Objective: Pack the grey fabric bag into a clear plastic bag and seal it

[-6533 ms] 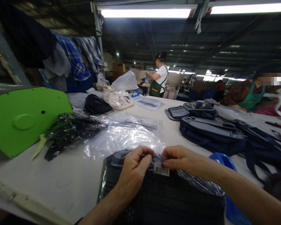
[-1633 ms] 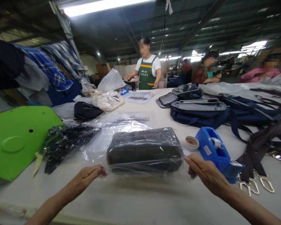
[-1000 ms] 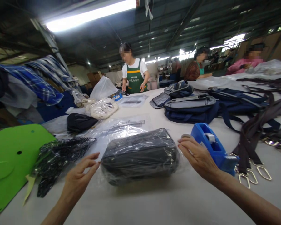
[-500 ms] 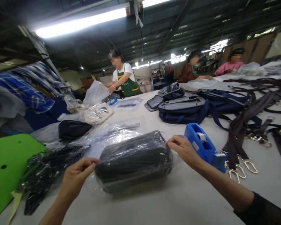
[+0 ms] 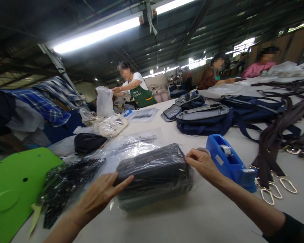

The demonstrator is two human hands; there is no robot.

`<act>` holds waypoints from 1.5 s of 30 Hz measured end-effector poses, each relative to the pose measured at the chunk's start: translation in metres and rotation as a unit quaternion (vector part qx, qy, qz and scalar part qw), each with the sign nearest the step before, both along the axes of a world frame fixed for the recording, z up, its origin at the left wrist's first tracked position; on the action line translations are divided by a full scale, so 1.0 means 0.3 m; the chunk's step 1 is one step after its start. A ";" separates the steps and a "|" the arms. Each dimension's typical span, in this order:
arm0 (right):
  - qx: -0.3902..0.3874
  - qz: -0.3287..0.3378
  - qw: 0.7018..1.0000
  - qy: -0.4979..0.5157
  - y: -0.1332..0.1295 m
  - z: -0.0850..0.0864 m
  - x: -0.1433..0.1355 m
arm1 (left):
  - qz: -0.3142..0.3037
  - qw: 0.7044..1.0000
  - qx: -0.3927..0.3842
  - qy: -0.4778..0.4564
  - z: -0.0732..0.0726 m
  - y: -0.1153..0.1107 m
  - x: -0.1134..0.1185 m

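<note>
A dark, box-shaped bag lies on the white table inside a clear plastic wrapper. My left hand rests at the bag's left end, thumb and fingers apart, touching the plastic. At the far right end, my right hand pinches the edge of the plastic wrapper between thumb and fingers. Just right of that hand stands a blue tape dispenser. Behind the bag, flat clear plastic bags lie on the table.
Crumpled black plastic and a green board lie left. Navy bags are behind; dark straps with metal rings lie right. A person in a green apron handles a white bag at the back; other people are at the back right.
My left hand has gone from pinching the wrapper's left corner to lying spread against that end. My right hand keeps its pinch. The camera view has shifted slightly left.
</note>
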State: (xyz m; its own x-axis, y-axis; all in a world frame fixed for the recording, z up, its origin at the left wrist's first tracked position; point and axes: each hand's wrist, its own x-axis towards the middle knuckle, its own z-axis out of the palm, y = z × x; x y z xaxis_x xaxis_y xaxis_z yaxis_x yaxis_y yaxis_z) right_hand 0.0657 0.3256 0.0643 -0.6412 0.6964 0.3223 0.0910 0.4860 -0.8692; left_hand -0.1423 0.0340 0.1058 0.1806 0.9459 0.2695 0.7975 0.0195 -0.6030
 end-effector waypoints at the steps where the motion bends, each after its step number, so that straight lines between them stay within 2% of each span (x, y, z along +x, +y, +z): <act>1: -0.001 0.001 1.000 -0.002 0.000 0.002 0.000 | 0.005 1.000 -0.007 0.009 0.007 0.005 0.009; 5: -0.009 0.007 1.000 -0.005 0.000 0.009 0.000 | 0.044 0.999 0.005 -0.022 0.021 0.021 0.046; 8: -0.017 0.004 1.000 -0.005 -0.001 0.014 -0.002 | 0.051 0.995 0.051 -0.063 0.009 0.058 0.091; 13: -0.037 0.002 0.999 0.001 -0.008 0.022 0.003 | 0.046 0.973 0.198 -0.113 -0.055 0.197 0.157; 16: -0.063 0.018 0.998 0.006 -0.005 0.020 0.010 | 0.067 0.949 0.246 -0.184 -0.077 0.273 0.158; 19: -0.116 0.036 0.992 0.015 0.011 0.000 0.005 | 0.117 0.923 0.221 -0.294 -0.067 0.310 0.140; 23: -0.205 0.058 0.977 0.005 0.038 -0.041 -0.004 | 0.179 0.873 0.174 -0.419 -0.039 0.315 0.121; 26: -0.205 0.033 0.978 -0.009 0.051 -0.055 0.032 | 0.204 0.847 0.159 -0.465 -0.027 0.312 0.118; 31: -0.070 -0.094 0.993 -0.022 0.114 -0.029 0.210 | 0.209 0.843 0.113 -0.483 -0.010 0.324 0.119; 35: 0.007 -0.215 0.972 -0.092 0.214 -0.029 0.344 | 0.222 0.833 0.117 -0.493 -0.008 0.331 0.111; 39: 0.012 -0.229 0.960 -0.159 0.275 -0.071 0.395 | 0.226 0.830 0.116 -0.496 -0.031 0.325 0.090; 45: -0.048 -0.229 0.955 -0.183 0.285 -0.120 0.400 | 0.214 0.830 0.122 -0.500 -0.055 0.323 0.073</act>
State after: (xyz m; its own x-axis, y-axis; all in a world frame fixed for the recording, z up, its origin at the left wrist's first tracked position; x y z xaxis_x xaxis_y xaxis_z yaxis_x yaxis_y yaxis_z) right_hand 0.1856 0.4110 0.0284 -0.3190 0.9462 0.0544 0.5818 0.2408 -0.7769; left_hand -0.1204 0.1309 0.0893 -0.5872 0.7613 0.2749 0.7856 0.4544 0.4199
